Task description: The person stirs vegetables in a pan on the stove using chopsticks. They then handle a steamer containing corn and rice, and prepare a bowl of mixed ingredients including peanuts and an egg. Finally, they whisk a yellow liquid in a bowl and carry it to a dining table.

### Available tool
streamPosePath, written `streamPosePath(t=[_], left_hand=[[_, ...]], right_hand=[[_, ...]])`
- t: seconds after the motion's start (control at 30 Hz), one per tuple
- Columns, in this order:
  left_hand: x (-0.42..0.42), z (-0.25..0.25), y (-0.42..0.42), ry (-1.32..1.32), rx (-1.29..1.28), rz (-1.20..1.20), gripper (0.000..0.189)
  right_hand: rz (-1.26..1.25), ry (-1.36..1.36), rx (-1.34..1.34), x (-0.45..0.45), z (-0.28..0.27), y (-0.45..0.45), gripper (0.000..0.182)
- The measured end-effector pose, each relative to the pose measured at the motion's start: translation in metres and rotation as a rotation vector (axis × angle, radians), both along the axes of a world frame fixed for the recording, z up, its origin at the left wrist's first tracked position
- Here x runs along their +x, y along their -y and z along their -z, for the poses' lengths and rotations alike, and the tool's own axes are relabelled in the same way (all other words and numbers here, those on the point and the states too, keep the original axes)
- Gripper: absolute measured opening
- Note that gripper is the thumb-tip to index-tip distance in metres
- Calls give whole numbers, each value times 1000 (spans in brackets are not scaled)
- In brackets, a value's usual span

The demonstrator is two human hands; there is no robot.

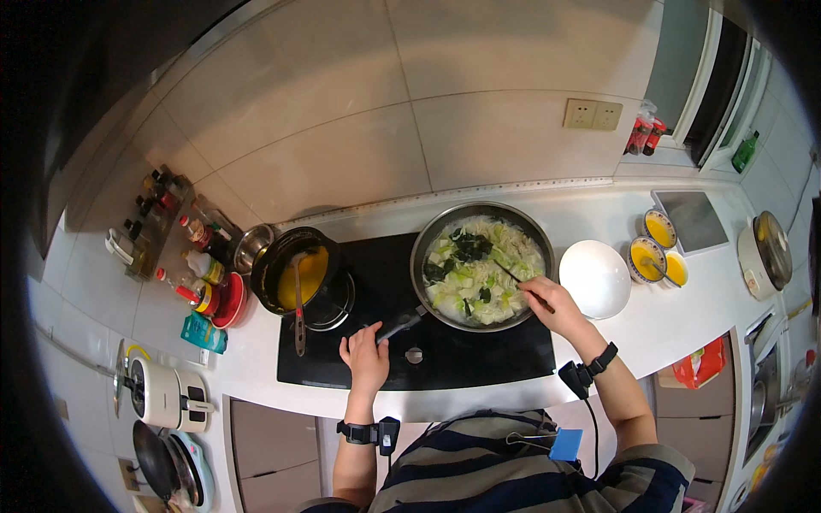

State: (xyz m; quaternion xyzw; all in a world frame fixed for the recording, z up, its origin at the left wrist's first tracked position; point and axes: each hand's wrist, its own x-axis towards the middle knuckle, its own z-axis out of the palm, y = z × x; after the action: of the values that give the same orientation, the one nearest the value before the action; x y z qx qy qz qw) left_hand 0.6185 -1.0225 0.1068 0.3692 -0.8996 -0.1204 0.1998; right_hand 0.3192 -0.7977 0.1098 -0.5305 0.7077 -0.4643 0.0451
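A large frying pan (420, 256) on the black gas hob (385, 288) holds cabbage, pale cubes and dark leafy pieces in steaming liquid. My right hand (553, 304) is closed on chopsticks (513, 276), whose tips reach into the food from the right side. My left hand (367, 359) lies at the end of the pan's black handle (399, 326), fingers partly spread; whether it grips the handle is hard to tell. On the left burner stands a dark pot (262, 276) with yellow food and a spoon (299, 308) leaning in it. An empty white bowl (594, 279) sits right of the pan.
Small bowls of yellow food (646, 256) stand at the right near a grey scale (691, 221) and a white cooker (760, 256). Sauce bottles (202, 237), a metal bowl (254, 249) and a red dish (232, 301) crowd the left corner. A white appliance (163, 394) stands lower left.
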Motion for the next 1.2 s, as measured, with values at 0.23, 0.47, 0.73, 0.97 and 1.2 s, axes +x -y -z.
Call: streamPosePath(t=[0.23, 0.47, 0.73, 0.97, 1.2], left_hand=[[-1, 0, 0, 4, -4, -15, 36], [0, 4, 2, -3, -18, -7, 37], [0, 4, 2, 5, -18, -4, 36], [1, 2, 1, -2, -21, 11, 40], [4, 7, 4, 9, -21, 21, 49]], right_hand=[[-23, -9, 38, 0, -12, -20, 14], [124, 93, -72, 3, -26, -45, 10], [73, 219, -101, 12, -19, -57, 10], [-82, 590, -111, 16, -21, -61, 16], [-211, 588, 33, 20, -14, -47, 20]])
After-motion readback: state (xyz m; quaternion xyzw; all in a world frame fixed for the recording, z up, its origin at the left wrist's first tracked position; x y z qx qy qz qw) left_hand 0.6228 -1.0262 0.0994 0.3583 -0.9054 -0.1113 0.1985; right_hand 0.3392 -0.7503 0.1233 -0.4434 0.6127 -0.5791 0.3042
